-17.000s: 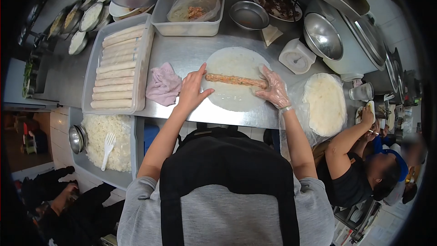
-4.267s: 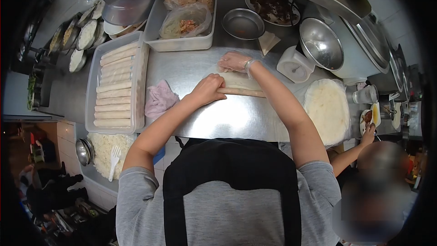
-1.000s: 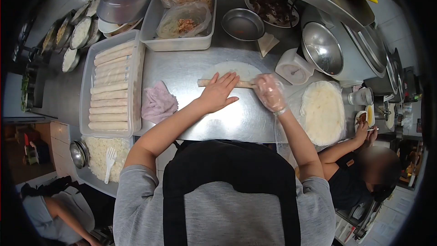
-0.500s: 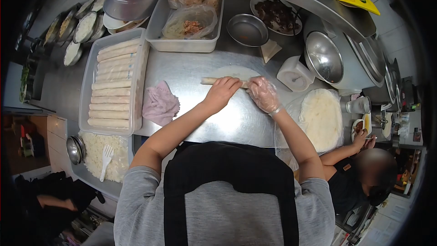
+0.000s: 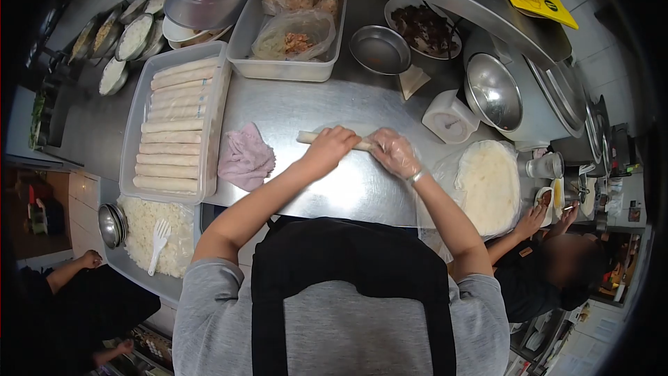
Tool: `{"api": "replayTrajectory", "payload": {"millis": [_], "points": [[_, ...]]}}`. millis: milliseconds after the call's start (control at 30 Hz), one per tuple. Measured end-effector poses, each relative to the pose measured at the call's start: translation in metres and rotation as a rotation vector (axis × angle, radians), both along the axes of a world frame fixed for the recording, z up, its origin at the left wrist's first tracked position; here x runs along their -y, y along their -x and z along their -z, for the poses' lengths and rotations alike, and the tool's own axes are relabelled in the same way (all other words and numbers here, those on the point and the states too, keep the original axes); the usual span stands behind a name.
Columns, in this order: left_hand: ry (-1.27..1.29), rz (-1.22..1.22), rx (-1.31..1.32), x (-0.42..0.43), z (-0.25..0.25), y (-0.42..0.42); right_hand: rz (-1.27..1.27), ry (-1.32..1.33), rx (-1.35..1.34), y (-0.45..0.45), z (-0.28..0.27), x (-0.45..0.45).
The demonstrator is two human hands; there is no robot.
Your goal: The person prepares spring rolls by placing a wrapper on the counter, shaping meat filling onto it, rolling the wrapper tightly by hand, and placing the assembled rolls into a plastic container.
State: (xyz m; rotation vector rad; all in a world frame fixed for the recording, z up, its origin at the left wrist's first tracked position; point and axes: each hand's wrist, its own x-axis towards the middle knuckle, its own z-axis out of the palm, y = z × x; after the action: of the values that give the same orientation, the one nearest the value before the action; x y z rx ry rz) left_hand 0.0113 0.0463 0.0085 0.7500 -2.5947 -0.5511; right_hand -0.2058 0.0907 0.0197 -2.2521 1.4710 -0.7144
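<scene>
A long pale roll lies on the steel counter, on what still shows of a thin translucent wrapper. My bare left hand is closed over the middle of the roll, fingers curled. My right hand, in a clear plastic glove, pinches the roll's right end, close to my left fingertips. Left of my hands lies a crumpled pink cloth. Beyond it a plastic tub holds several finished rolls. A stack of round white wrappers rests on plastic to the right.
A tub with bagged filling, a metal bowl and a plate of dark food stand behind. A white scale is at the right. A white fork lies on shredded food at lower left. Other people are on both sides.
Filling lay bare on a round wrapper earlier; it is now rolled up. My left hand went from flat on the roll to curled round it, and the roll has shifted slightly left and nearer me.
</scene>
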Motion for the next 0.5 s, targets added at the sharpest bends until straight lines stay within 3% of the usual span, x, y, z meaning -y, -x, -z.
{"api": "replayTrajectory", "payload": {"millis": [33, 133, 200, 267, 333, 400, 433, 500], "points": [[0.152, -0.005, -0.007, -0.009, 0.007, -0.004, 0.014, 0.050, 0.038, -0.006, -0.001, -0.005], [0.113, -0.072, 0.071, -0.043, 0.001, -0.004, -0.089, -0.058, -0.058, 0.000, -0.010, 0.009], [0.070, -0.080, 0.103, -0.047, 0.006, -0.004, -0.040, 0.004, 0.010, 0.011, -0.025, 0.040], [0.053, -0.086, 0.031, -0.048, 0.007, -0.004, 0.278, -0.229, 0.484, 0.007, -0.060, 0.073], [0.044, -0.090, 0.021, -0.049, 0.008, -0.004, 0.458, -0.239, -0.038, 0.020, -0.084, 0.125], [0.043, -0.099, 0.011, -0.048, 0.007, -0.004, 0.309, -0.010, -0.116, 0.045, -0.063, 0.176], [0.037, -0.093, -0.003, -0.048, 0.007, -0.005, 0.327, -0.048, -0.366, 0.039, -0.071, 0.192], [0.036, -0.092, 0.001, -0.048, 0.007, -0.005, 0.294, -0.122, -0.468, 0.028, -0.072, 0.203]]}}
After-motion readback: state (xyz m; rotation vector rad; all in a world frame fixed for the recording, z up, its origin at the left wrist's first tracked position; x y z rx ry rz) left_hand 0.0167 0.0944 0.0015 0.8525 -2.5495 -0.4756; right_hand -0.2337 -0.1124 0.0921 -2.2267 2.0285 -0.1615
